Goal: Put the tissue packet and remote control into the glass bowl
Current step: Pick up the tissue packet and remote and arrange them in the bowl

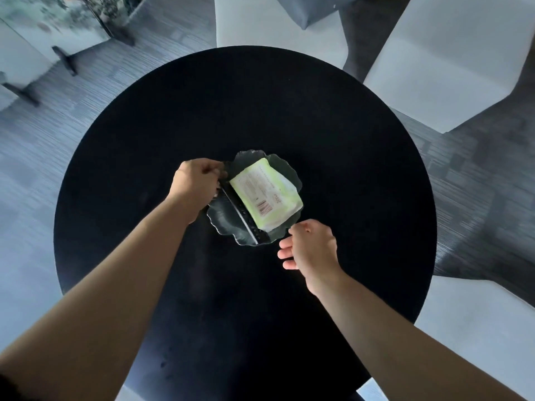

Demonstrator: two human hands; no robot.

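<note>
The tissue packet [266,195] already lies inside the glass bowl [285,166] at the middle of the round black tabletop [202,111], tilted from upper left to lower right, and the remote control [241,212] lies alongside it on its left edge, its lower end reaching the near rim of the bowl. The left hand [197,183] is curled over the upper end of the remote at the bowl's left rim, its fingers closed there, though whether they grip the remote or the rim itself I cannot tell. The right hand [311,247] hovers just below and right of the bowl, loosely open, holding nothing, one fingertip near the rim. The step in hand looks like settling the remote. To do it well, I would lower the upper end gently so it slides beside the packet, steady the wavy rim with the free hand, and let go only once nothing overhangs.
</note>
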